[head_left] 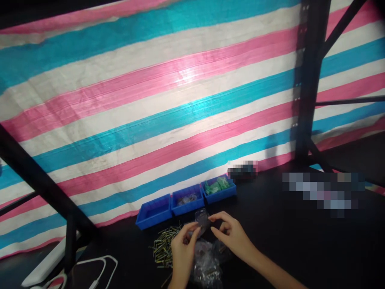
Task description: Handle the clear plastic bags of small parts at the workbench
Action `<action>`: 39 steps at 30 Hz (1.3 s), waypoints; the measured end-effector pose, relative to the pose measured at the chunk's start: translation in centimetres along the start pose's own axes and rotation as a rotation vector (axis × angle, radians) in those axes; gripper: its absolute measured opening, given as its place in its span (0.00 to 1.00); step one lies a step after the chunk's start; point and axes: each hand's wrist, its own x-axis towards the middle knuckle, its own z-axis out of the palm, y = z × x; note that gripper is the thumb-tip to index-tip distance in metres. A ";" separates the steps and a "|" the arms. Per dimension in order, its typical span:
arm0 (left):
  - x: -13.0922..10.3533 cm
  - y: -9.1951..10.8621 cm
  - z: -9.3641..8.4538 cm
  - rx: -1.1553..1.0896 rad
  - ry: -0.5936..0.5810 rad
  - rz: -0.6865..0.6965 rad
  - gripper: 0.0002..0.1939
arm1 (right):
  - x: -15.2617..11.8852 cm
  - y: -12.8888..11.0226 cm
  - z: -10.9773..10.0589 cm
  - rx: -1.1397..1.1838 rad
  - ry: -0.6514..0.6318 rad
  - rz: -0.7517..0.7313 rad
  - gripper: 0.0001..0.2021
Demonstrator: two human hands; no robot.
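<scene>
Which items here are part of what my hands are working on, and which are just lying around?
In use: left hand, right hand, small dark part, clear bag, metal pins.
Lying about: blue bins, white cable, striped tarp.

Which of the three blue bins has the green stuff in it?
The right-hand blue bin, farthest right in the row. It holds green pieces; the middle bin holds clear or greyish pieces, and the left bin looks empty.

Pretty dim overall, light hits the pink, blue and white striped woven tarp with a glare patch near centre. The black worktop is murky, whole frame soft, two spots pixelated.
</scene>
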 end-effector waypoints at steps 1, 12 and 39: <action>0.2 -0.2 -0.2 -0.018 0.028 -0.013 0.14 | -0.1 0.1 0.0 -0.037 0.010 -0.006 0.10; 5.3 1.4 -1.6 -0.053 0.201 -0.065 0.30 | -0.7 0.6 -0.1 -0.319 -0.051 -0.129 0.08; -0.2 1.9 1.2 0.629 -0.097 0.184 0.09 | 0.0 0.7 -2.9 -0.664 -0.270 0.010 0.31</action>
